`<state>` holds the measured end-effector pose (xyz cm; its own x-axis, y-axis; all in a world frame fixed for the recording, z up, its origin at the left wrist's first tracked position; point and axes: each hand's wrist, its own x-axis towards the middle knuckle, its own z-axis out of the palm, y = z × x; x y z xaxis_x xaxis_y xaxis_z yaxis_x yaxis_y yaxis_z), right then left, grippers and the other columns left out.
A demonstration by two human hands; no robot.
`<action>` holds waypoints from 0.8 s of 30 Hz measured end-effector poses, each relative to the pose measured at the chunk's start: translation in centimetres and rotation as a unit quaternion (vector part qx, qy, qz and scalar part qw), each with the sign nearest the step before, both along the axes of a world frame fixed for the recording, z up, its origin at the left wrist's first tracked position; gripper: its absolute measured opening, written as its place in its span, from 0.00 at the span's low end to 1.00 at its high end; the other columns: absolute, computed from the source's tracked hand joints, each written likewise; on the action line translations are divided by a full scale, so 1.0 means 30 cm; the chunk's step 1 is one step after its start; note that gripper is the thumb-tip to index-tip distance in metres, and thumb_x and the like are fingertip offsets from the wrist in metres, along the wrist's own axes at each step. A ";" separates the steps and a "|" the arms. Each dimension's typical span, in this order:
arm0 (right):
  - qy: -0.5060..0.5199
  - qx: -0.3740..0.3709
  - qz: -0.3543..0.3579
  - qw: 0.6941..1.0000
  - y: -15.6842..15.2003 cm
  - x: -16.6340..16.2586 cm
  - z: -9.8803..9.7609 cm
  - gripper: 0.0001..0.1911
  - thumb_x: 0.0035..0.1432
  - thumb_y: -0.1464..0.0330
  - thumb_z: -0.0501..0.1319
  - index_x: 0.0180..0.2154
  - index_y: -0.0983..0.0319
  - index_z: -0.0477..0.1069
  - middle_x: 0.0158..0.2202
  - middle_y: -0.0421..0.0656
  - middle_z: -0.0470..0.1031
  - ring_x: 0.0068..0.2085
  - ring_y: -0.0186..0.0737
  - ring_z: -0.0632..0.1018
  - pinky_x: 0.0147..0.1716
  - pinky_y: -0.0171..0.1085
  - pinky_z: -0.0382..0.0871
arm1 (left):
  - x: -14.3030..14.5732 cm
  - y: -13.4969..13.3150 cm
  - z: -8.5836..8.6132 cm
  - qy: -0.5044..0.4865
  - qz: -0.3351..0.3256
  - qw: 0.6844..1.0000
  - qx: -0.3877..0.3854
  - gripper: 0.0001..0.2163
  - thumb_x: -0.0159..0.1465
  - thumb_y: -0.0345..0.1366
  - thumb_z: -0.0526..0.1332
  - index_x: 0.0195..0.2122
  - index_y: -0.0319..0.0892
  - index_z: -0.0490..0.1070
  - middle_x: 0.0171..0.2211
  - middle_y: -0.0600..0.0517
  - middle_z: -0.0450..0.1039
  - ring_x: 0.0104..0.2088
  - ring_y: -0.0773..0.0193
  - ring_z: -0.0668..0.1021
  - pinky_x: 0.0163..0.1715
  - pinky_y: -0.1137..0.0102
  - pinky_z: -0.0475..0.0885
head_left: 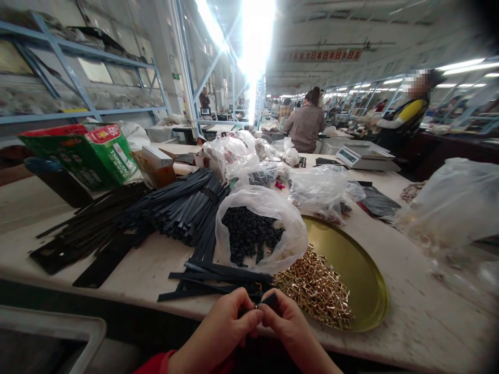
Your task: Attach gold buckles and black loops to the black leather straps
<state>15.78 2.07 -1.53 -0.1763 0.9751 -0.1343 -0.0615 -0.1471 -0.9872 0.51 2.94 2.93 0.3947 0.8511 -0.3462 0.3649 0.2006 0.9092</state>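
My left hand (234, 318) and my right hand (286, 318) meet at the table's front edge, fingertips pinched together. Between them is a dark strap (271, 299), its end sticking up from my right fingers. A small gold glint, perhaps a buckle, shows at the fingertips; most of the strap is hidden. Just beyond lie several dark blue straps (202, 280), some with gold hardware at the right ends. A clear plastic bag (288, 241) of small black loops (249, 231) stands open behind them. Gold buckles (315, 288) are heaped on a round gold tray (364, 280) at right.
Bundled dark straps (183, 205) cover the table's left side, near a green carton (93, 158). Filled plastic bags (323, 187) and a weighing scale (364, 156) stand farther back. A white bin (91, 327) is at lower left. Other people (307, 122) are beyond the table.
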 end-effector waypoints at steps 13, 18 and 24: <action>-0.036 0.050 0.038 0.997 0.106 0.004 0.062 0.16 0.52 0.56 0.59 0.24 0.61 0.63 0.20 0.35 0.64 0.23 0.31 0.65 0.23 0.31 0.58 | -0.005 0.090 0.003 -0.019 0.024 0.996 0.089 0.07 0.57 0.35 0.56 0.24 0.41 0.61 0.20 0.58 0.64 0.21 0.70 0.68 0.22 0.76 0.62; -0.082 0.082 0.087 0.989 0.155 0.019 0.058 0.16 0.56 0.56 0.54 0.26 0.62 0.64 0.21 0.36 0.67 0.23 0.32 0.68 0.24 0.31 0.61 | 0.001 0.140 -0.034 -0.100 0.028 0.992 0.067 0.08 0.56 0.35 0.57 0.37 0.41 0.63 0.24 0.56 0.69 0.24 0.68 0.71 0.22 0.76 0.65; -0.344 0.160 -0.014 0.925 0.395 0.109 0.031 0.14 0.61 0.65 0.48 0.31 0.63 0.68 0.29 0.44 0.72 0.33 0.40 0.73 0.33 0.36 0.65 | 0.000 0.187 -0.058 -0.028 0.068 0.993 0.090 0.07 0.59 0.37 0.54 0.32 0.39 0.66 0.21 0.57 0.67 0.17 0.72 0.67 0.18 0.77 0.61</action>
